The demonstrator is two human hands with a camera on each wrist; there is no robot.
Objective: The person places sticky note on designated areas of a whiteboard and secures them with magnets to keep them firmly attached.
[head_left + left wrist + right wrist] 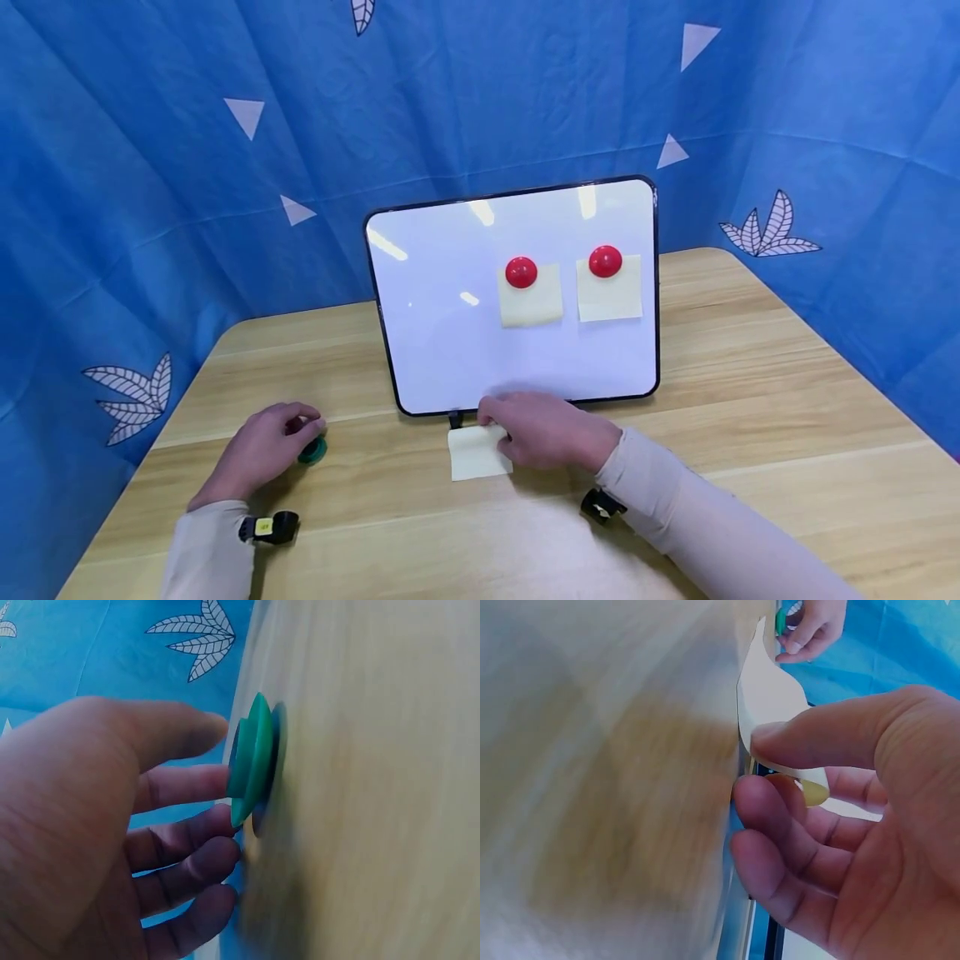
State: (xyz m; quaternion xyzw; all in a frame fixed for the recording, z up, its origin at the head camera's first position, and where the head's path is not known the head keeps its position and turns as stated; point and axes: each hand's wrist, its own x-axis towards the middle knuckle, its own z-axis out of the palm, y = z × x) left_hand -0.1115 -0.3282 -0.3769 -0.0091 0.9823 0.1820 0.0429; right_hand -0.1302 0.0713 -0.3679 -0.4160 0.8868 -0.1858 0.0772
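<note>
In the head view my left hand [262,443] is at the left of the table, its loosely curved fingers over a green round magnet [312,451]. Up close in the left wrist view, the thumb tip stops just short of that magnet, while the index fingertip is partly hidden behind it. My right hand [551,429] pinches one edge of a pale yellow paper note [474,454] in front of the whiteboard [435,350]. From the right wrist, the note [772,697] looks bent, with the thumb pressed on it.
Two more notes hang on the board, each under a red round magnet, one in the middle [521,272] and one at the right [605,261]. The board leans upright on the wooden table [757,392]. Blue curtain [480,92] surrounds the table's back and sides.
</note>
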